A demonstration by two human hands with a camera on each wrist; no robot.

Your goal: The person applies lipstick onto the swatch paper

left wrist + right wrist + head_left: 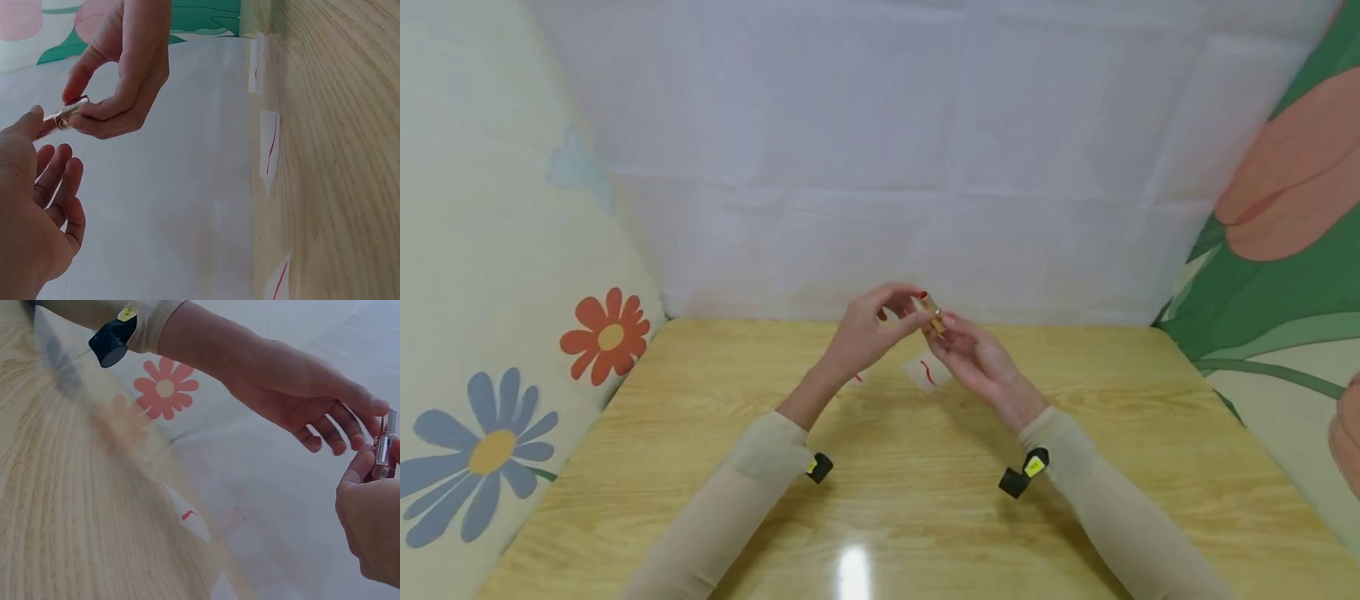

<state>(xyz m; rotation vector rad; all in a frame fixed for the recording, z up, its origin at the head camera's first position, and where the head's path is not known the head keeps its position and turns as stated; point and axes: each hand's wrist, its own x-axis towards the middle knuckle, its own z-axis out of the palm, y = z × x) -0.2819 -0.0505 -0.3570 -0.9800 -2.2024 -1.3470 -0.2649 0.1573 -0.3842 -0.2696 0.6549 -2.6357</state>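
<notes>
Both hands meet over the far part of the table, holding a small shiny gold-coloured metal piece (936,320) between them. A silvery ring or band shows at its middle; its exact kind I cannot tell. My left hand (868,329) pinches the upper end between thumb and index finger, and its other fingers curve loosely below, as the right wrist view shows. From the other side my right hand (977,354) grips the lower end with thumb and fingertips, palm partly turned up. In the left wrist view the metal piece (80,106) is partly covered by the right fingers.
Beneath the hands lies a white paper piece (917,372) with a red stroke; another paper (853,379) is partly behind the left wrist. The wooden table (910,517) ends at a white cloth backdrop (850,167). Flower-printed walls (602,337) flank both sides.
</notes>
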